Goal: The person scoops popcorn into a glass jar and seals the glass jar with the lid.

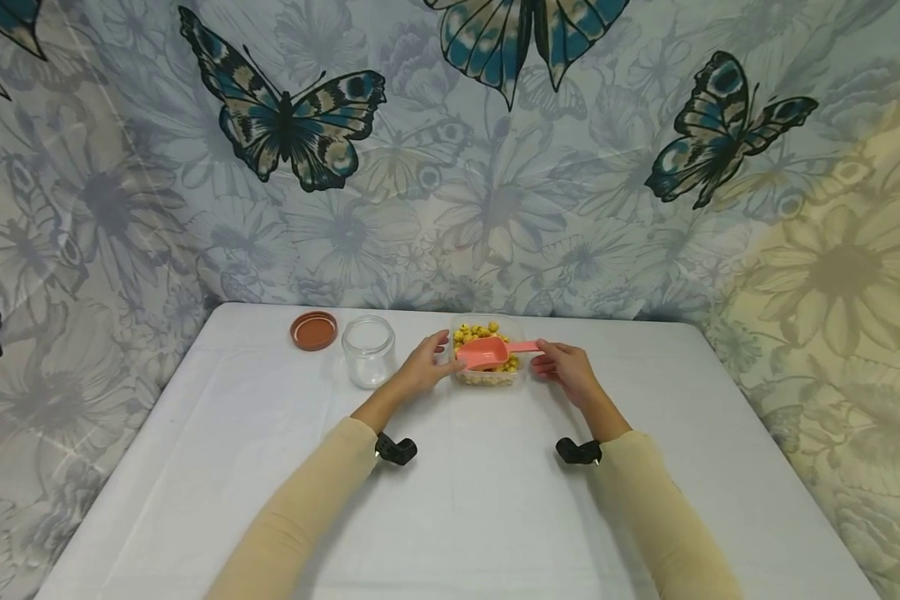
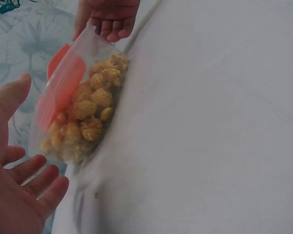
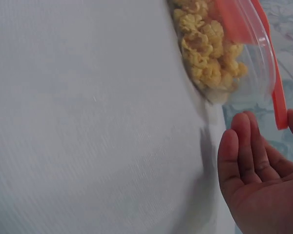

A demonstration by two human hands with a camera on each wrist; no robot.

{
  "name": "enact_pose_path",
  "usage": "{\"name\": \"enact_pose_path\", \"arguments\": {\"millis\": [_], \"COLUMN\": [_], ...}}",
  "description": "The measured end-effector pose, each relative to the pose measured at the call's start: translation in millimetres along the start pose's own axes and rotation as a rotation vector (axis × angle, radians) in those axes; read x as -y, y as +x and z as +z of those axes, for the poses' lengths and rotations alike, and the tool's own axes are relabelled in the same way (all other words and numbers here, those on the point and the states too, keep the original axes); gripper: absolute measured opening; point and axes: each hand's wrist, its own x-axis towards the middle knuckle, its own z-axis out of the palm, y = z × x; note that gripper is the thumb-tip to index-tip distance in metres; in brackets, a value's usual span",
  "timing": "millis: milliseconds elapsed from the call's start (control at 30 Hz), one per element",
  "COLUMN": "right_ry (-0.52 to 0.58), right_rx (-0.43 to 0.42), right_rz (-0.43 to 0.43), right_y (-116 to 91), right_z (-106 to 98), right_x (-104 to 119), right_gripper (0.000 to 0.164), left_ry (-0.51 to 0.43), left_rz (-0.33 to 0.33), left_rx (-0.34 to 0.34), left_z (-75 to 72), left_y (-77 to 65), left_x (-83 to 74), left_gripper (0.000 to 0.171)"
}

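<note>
A clear plastic container holds yellow popcorn, with a coral-red scoop lying across its top. The scoop's bowl is toward the left, and its handle sticks out past the right rim. Beside the container's left end is my left hand, thumb and fingers spread apart, holding nothing. My right hand is at the handle's free end, thumb tip right at it. In the right wrist view its other fingers extend loosely below the handle, not wrapped round it.
Left of the container stands a clear jar without a lid. A brown round lid lies farther left. All stand toward the back of a white-covered table, close to a butterfly-patterned cloth backdrop.
</note>
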Motion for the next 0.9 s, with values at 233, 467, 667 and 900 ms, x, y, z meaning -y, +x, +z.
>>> {"name": "enact_pose_path", "arguments": {"millis": [233,467,667,900], "right_ry": [0.062,0.159,0.180,-0.085], "right_rx": [-0.050,-0.133,-0.205,-0.341], "right_rz": [-0.003,-0.060,-0.200,-0.509], "right_y": [-2.9,-11.5,-18.4,-28.0], "right_z": [7.1,7.3,3.0,5.4], "right_x": [0.7,14.0,36.3,63.6], "right_gripper": [0.049,0.041,0.036,0.029], "left_ry": [-0.008,0.048,0.058,0.043], "left_rz": [0.063,0.096,0.093,0.084], "left_rx": [-0.026,-0.020,-0.014,-0.012], "left_z": [5.9,9.8,10.8,11.5], "left_y": [-1.6,-3.9,-3.8,-4.0], "left_x": [6.2,8.9,6.4,6.5], "left_gripper": [0.073,0.073,0.073,0.073]}}
